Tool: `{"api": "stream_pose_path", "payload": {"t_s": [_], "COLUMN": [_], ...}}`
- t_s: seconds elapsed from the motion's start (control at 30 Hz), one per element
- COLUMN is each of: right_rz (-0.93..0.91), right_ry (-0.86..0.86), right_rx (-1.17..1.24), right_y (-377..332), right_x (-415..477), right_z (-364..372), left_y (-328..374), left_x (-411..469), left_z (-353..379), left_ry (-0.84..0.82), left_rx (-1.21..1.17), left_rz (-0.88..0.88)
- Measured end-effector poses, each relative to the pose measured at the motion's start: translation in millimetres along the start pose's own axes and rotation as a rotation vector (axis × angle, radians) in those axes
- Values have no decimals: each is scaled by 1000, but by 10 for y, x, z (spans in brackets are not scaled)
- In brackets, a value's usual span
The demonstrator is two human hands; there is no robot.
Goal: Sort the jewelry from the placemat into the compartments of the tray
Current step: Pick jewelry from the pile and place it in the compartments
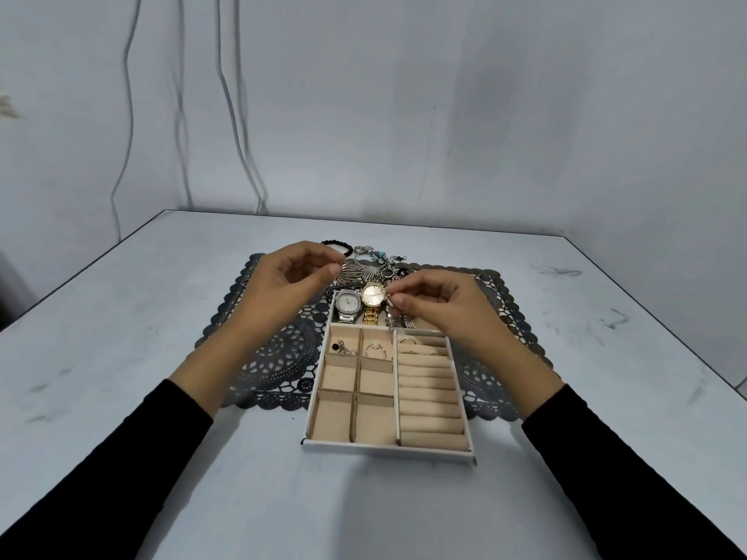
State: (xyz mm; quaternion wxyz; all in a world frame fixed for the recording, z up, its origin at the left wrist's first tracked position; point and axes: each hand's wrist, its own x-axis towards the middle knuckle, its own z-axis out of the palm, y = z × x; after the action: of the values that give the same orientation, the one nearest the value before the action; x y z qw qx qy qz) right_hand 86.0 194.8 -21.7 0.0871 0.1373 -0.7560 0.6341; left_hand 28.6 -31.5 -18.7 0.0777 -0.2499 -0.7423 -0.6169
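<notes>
A white tray (388, 448) with beige compartments lies on a dark lace placemat (279, 357). Its far compartment holds a silver watch (348, 304) and a gold watch (372, 296). Small pieces lie in the two upper left squares, and rings (408, 340) sit in the ring rolls. My left hand (291, 276) pinches a silver fan-shaped piece (351, 272) above the mat's far part. Over the tray's far right corner, my right hand (436, 301) pinches a silver chain bracelet (394, 313) that hangs into the watch compartment. A jewelry pile (380, 260) with a black bead bracelet (337, 245) lies behind.
The grey table (121, 317) ends at a wall behind and at edges left and right. White cables (238, 135) hang down the wall at the back left. My black sleeves (121, 458) reach in from both lower corners.
</notes>
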Motion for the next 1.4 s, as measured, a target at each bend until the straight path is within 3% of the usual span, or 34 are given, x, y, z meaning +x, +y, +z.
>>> {"api": "stream_pose_path", "payload": {"t_s": [0.23, 0.6, 1.4], "right_rz": [64, 49, 62], "right_ry": [-162, -220, -311], "right_rx": [-179, -543, -849], "right_y": [52, 61, -24], "right_x": [-14, -12, 63], "right_z": [91, 30, 208], "left_y": [-3, -37, -68], "left_x": [-16, -27, -41], "left_z": [-13, 24, 21], "left_ry": [16, -9, -22], "left_rx": [-5, -8, -24], "left_rz": [5, -11, -52]}}
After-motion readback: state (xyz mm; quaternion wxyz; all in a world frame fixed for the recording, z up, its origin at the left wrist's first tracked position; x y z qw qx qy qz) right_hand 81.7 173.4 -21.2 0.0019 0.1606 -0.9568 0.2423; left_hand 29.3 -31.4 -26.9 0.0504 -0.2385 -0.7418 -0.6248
